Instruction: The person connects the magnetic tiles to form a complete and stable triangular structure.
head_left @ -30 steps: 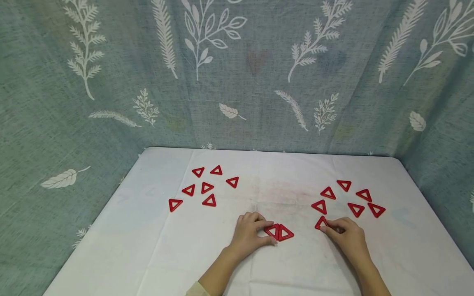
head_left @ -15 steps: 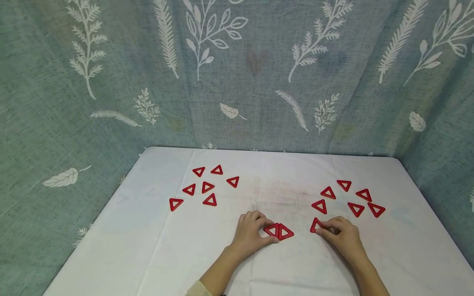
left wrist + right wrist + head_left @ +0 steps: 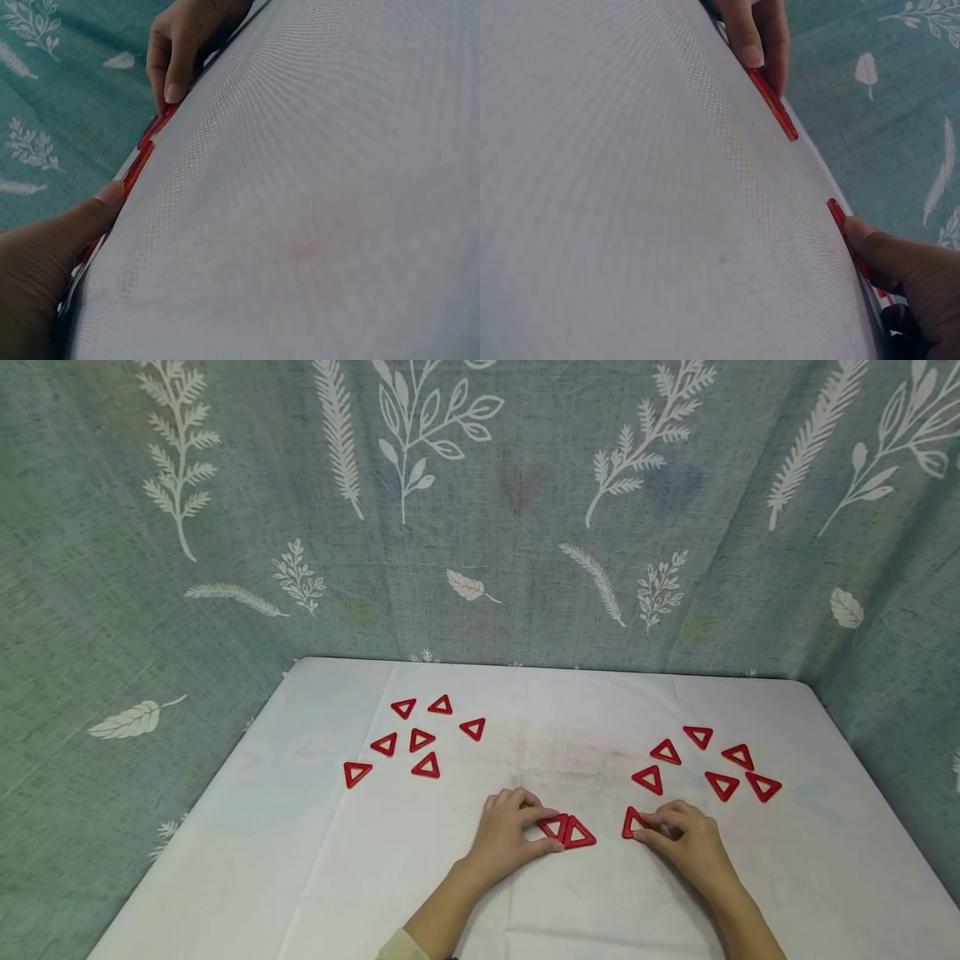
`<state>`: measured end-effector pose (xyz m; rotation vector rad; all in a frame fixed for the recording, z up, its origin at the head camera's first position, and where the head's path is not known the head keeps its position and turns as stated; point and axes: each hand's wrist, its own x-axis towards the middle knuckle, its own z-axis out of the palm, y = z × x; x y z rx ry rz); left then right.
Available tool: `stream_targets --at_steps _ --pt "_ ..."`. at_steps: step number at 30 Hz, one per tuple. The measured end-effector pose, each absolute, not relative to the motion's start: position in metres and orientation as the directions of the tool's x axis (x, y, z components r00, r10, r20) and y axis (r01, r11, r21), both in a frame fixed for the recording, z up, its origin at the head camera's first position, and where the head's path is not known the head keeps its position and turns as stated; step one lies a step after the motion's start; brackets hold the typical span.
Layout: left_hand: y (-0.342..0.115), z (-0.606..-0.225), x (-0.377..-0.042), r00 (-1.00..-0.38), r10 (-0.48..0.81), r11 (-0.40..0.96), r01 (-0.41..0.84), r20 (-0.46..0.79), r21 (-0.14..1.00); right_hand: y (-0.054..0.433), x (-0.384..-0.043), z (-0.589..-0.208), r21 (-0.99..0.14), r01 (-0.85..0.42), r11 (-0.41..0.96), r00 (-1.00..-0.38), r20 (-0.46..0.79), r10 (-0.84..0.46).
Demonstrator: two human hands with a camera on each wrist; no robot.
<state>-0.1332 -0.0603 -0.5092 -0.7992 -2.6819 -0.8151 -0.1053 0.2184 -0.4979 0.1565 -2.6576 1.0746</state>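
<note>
In the head view my left hand (image 3: 506,835) pinches a red hollow triangle tile (image 3: 563,829) between thumb and index finger, flat on the white table. A second red triangle (image 3: 581,843) lies against its right side, the two edges touching. To the right, my right hand (image 3: 690,843) pinches another red triangle (image 3: 627,824) by its right part, a short gap from the pair. The right wrist view shows this held triangle (image 3: 837,214) edge-on beside the thumb, apart from the triangle (image 3: 780,112) near the left hand. Fingers partly cover both held pieces.
Several loose red triangles, one of them a triangle (image 3: 422,749) at mid-group, lie spread at the back left of the table (image 3: 375,860). Several more, such as a triangle (image 3: 722,795), lie at the back right. A leaf-patterned curtain (image 3: 480,568) surrounds the table's back and sides.
My right hand has slid its triangle leftward, closer to the pair, turning it slightly. The left hand stays nearly in place at the pair.
</note>
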Motion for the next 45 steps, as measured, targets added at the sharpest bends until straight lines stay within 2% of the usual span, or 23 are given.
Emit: stream_targets --at_steps 25,35,45 --pt "-0.06 -0.504 -0.132 -0.812 0.489 0.698 0.583 0.318 0.416 0.208 -0.108 -0.504 -0.653 -0.294 0.698 -0.943 0.319 -0.098" --pt "-0.061 -0.505 -0.133 -0.806 0.512 0.702 0.592 0.297 0.397 0.202 -0.111 -0.51 -0.559 -0.457 0.692 -0.862 0.469 -0.191" --pt "-0.061 -0.503 -0.134 -0.799 0.548 0.687 0.598 0.247 0.413 0.201 -0.113 -0.512 -0.529 -0.51 0.678 -0.836 0.489 -0.248"
